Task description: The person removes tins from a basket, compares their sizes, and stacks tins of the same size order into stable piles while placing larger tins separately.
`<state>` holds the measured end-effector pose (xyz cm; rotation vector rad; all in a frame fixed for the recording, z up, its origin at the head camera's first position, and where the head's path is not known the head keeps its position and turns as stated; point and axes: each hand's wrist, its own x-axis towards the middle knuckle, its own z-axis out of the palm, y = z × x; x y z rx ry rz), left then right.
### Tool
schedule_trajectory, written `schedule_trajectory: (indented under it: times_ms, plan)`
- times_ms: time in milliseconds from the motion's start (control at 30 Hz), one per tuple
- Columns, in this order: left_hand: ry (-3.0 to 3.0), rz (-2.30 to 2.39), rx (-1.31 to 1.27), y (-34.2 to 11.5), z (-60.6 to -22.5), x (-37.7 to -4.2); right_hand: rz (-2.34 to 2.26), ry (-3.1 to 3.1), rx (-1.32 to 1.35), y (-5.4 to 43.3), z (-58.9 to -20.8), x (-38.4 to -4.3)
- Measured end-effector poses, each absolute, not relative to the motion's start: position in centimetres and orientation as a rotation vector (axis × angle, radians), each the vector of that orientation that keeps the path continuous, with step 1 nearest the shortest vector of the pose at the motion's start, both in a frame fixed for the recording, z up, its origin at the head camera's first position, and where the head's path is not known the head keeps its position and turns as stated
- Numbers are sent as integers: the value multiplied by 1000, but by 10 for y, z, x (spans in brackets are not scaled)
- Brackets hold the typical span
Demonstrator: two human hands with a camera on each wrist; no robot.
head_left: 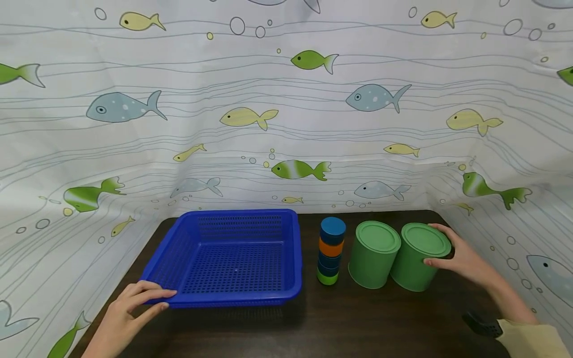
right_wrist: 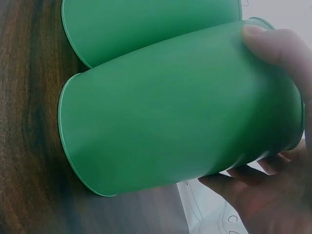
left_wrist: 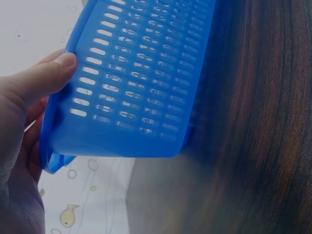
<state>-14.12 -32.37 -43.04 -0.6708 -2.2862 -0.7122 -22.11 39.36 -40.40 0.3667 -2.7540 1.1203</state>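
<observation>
A blue perforated plastic basket (head_left: 293, 258) stands on the left of the dark table, and nothing lies inside it. My left hand (head_left: 130, 313) grips its near left corner; in the left wrist view the thumb presses the outer wall (left_wrist: 131, 73) while the fingers go over the rim. On the right stand two green lidded cans side by side. My right hand (head_left: 461, 258) holds the right-hand green can (head_left: 414, 268) near its top, thumb in front and fingers around the far side. The other green can (head_left: 373, 261) touches or nearly touches it.
Between the basket and the cans rises a stack of small round pieces (head_left: 331, 251) in blue, orange and lime green. Dark wood tabletop (head_left: 340, 323) shows in front. A white fish-print sheet (head_left: 286, 139) hangs behind and along both sides.
</observation>
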Motion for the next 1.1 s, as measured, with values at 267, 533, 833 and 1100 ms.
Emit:
schedule_trajectory:
  times_ms: [267, 533, 833, 1100]
  plan:
    - [-2300, -672, -671, -323, -427, -141, 1104, -2751, 336, 394, -403, -220]
    - [-2275, -691, -684, -322, -429, -143, 1103, -2769, 300, 393, -402, -219]
    - [-2274, -704, -693, -323, -430, -144, 1103, -2773, 243, 389, -402, -217]
    - [-2289, -690, -695, -324, -429, -143, 1093, -2789, 189, 385, -404, -217]
